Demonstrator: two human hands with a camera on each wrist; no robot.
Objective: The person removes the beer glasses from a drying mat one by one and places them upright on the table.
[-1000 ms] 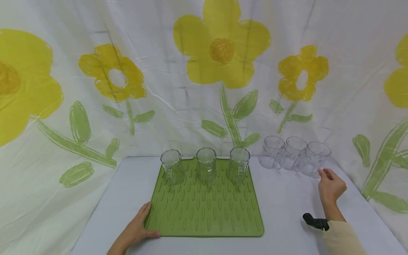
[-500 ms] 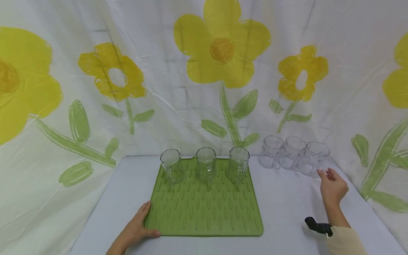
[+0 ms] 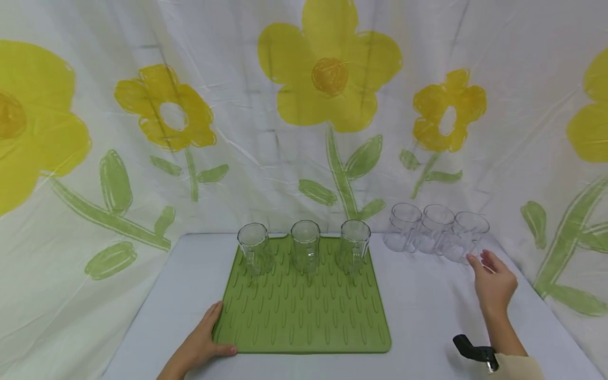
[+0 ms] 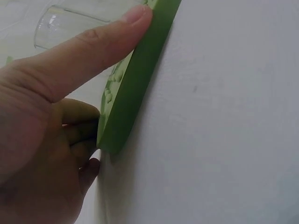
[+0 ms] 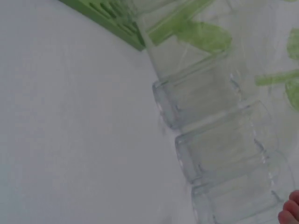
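Observation:
In the head view my left hand [image 3: 198,340] spans the near left corner of a green ribbed drying mat [image 3: 309,316]. Its thumb [image 4: 98,46] lies along the mat's front edge and the other fingers touch the left side. At the right, my right hand [image 3: 495,285] is beside the handle of the rightmost clear glass mug [image 3: 467,235], thumb and fingertips parted. That mug stands in a row with two more, a middle mug [image 3: 434,229] and a left one [image 3: 402,227]. Only a few right fingertips [image 5: 290,212] show in the right wrist view.
Three glass mugs, left [image 3: 256,250], middle [image 3: 306,248] and right [image 3: 353,248], stand along the mat's far edge. Behind the white table [image 3: 423,322] hangs a flowered curtain [image 3: 247,174]. A black device [image 3: 475,351] is strapped to the right wrist.
My right thumb and fingers have spread apart near the rightmost mug's handle, and the wrist has turned slightly. The left hand keeps its place; all the mugs stay put.

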